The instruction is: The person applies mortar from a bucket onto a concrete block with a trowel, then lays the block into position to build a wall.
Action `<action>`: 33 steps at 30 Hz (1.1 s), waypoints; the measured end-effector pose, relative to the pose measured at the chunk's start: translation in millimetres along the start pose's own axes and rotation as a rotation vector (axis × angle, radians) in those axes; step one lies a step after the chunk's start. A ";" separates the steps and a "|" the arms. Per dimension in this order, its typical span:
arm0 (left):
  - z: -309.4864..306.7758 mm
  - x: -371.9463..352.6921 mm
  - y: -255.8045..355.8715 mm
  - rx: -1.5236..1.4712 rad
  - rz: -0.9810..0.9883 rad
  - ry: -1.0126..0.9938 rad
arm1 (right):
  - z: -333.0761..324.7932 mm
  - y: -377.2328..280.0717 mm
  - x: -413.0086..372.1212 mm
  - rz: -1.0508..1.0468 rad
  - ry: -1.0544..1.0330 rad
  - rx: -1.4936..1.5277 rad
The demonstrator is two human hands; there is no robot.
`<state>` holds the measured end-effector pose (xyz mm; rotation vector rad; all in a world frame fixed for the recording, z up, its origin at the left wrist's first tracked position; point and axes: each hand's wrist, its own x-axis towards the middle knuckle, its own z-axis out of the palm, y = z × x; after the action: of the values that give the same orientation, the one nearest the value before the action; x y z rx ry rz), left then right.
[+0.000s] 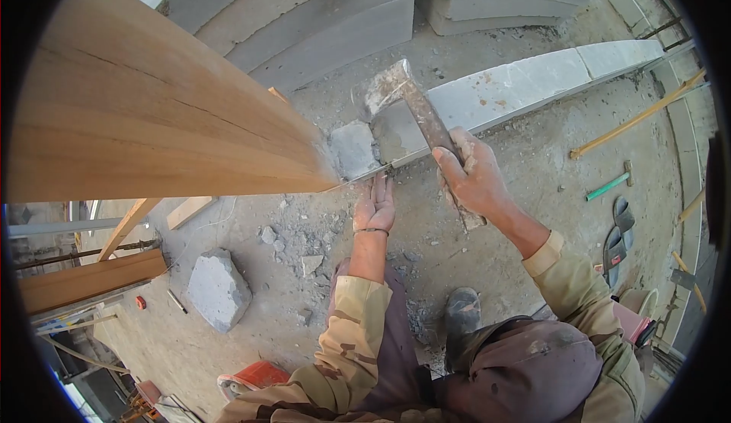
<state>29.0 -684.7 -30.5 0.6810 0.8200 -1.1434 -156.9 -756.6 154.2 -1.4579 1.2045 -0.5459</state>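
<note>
My right hand [474,178] grips the wooden handle of a mason's hatchet [421,114]. Its mortar-caked head [387,84] is raised over the end of a curved row of pale grey blocks [533,80]. My left hand [375,206] is flat with the fingers straight. The fingertips touch the lower edge of the end block, next to a small grey block piece [352,149]. It holds nothing. Stone chips and rubble [293,240] lie on the dusty ground just left of that hand.
A broad wooden plank [152,118] juts in from the left, its tip reaching the small block piece. Stacked curved blocks [320,19] stand behind. A stone chunk [218,287] lies lower left. A green-handled hammer [609,187], sandals [618,234] and a yellow rod [640,118] lie at the right.
</note>
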 end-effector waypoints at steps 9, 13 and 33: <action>15.2 -15.7 -0.8 0.003 -0.010 0.035 | 23.4 25.9 -6.5 -0.287 0.044 -0.188; 2.5 -4.9 -1.1 -0.005 -0.028 -0.062 | 8.8 14.5 -14.0 -0.143 -0.095 -0.192; 1.6 -3.6 2.3 0.106 0.006 -0.057 | 46.4 34.2 -47.9 0.177 -0.155 0.524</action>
<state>30.8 -683.6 -26.6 0.7341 0.7127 -1.2022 -148.2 -688.9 123.1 -0.9218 0.9626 -0.5636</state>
